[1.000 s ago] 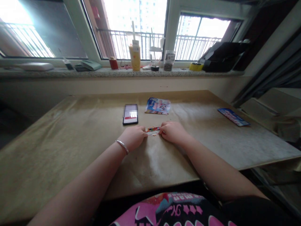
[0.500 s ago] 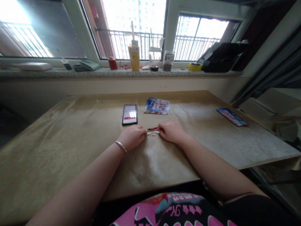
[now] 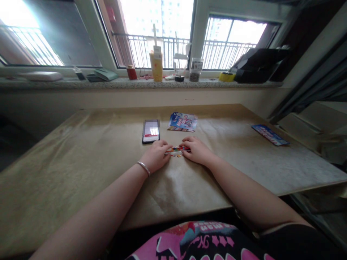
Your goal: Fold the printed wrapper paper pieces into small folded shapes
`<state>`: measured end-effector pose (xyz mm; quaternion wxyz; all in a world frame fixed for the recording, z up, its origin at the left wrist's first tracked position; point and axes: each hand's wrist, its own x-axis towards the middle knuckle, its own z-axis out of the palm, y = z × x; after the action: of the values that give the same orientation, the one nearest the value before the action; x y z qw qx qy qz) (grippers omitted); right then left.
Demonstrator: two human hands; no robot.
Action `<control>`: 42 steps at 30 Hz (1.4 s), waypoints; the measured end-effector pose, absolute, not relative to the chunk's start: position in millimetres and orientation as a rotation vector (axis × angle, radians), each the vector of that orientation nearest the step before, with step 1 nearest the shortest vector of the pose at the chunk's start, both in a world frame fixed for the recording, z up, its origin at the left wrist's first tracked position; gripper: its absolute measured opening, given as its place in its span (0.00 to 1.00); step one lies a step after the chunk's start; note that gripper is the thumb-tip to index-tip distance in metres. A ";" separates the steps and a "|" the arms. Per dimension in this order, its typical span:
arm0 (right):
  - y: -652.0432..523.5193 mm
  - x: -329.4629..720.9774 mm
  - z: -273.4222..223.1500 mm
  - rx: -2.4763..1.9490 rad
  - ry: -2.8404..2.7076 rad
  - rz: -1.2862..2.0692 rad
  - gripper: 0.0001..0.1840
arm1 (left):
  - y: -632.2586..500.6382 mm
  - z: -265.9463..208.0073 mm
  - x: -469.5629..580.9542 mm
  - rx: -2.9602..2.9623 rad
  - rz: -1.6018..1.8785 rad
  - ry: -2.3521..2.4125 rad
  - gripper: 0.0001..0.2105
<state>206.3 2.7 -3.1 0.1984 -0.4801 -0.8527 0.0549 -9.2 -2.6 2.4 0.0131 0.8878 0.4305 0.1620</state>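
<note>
A small folded piece of colourful printed paper lies low on the table between my two hands, its pale strip and red and green parts showing. My left hand, with a silver bangle at the wrist, has its thumb and fingers on the paper's left end. At the right end, the thumb and fingers of my right hand take hold of it, thumb nearer to me. Both ends of the paper are partly covered by fingers. Just beyond my left hand lies a phone with a lit screen.
A stack of blue printed leaflets lies behind the paper. Another blue printed piece rests near the right table edge. On the windowsill stand a yellow drink cup, a red container and a roll of yellow tape.
The fingers of both hands have opened out along the paper, thumbs now separated from the fingers. More of the paper's coloured surface shows. The view has shifted slightly.
</note>
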 end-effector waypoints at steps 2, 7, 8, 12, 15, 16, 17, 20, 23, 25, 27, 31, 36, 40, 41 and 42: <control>4.4 207.2 -5.0 -1.298 -2.387 0.172 0.14 | -2.5 3.4 -9.5 2.783 0.511 1.316 0.14; 7.3 207.3 -8.0 -1.236 -2.360 0.224 0.15 | -2.5 6.7 -9.2 2.757 0.468 1.302 0.11; 7.4 207.0 -8.0 -1.241 -2.350 0.238 0.16 | -2.5 6.7 -9.2 2.747 0.461 1.301 0.11; 6.1 205.2 -5.9 -1.225 -2.319 0.307 0.21 | -1.9 5.0 -9.3 2.713 0.467 1.293 0.12; 3.6 201.9 -3.3 -1.197 -2.294 0.387 0.21 | -1.0 3.9 -9.5 2.702 0.493 1.310 0.11; 2.9 200.6 -2.5 -1.193 -2.287 0.412 0.19 | -0.8 3.8 -9.5 2.698 0.501 1.313 0.11; 2.3 199.2 -1.7 -1.192 -2.279 0.435 0.18 | -0.6 3.8 -9.4 2.689 0.512 1.317 0.11; 2.1 196.3 -0.6 -1.216 -2.226 0.498 0.13 | -0.6 4.1 -8.4 2.644 0.588 1.325 0.12; 3.3 196.1 -1.6 -1.265 -2.146 0.538 0.09 | -0.7 3.9 -6.8 2.601 0.690 1.326 0.13; 3.9 197.1 -3.1 -1.280 -2.110 0.559 0.06 | -0.5 3.1 -5.8 2.575 0.748 1.311 0.13; 4.1 197.7 -4.9 -1.266 -2.088 0.570 0.04 | -0.2 2.0 -5.2 2.550 0.795 1.289 0.14; 2.9 195.6 -7.2 -1.191 -2.080 0.562 0.03 | -0.2 0.2 -5.1 2.538 0.811 1.229 0.15; -0.6 192.1 -5.6 -1.120 -2.132 0.478 0.05 | -1.2 1.7 -6.4 2.572 0.770 1.168 0.14; -2.8 192.5 -0.8 -1.067 -2.286 0.260 0.06 | -0.1 3.2 -7.7 2.648 0.743 1.132 0.08; -3.0 192.6 0.5 -1.066 -2.328 0.200 0.06 | 0.2 3.3 -7.9 2.675 0.736 1.118 0.07; -3.1 192.6 1.7 -1.067 -2.366 0.146 0.06 | 0.3 3.6 -8.1 2.704 0.724 1.103 0.06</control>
<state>192.6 -3.1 1.7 0.2675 -0.3954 -0.8770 0.0540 -8.1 0.3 3.6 0.0665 0.8968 0.3657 0.2400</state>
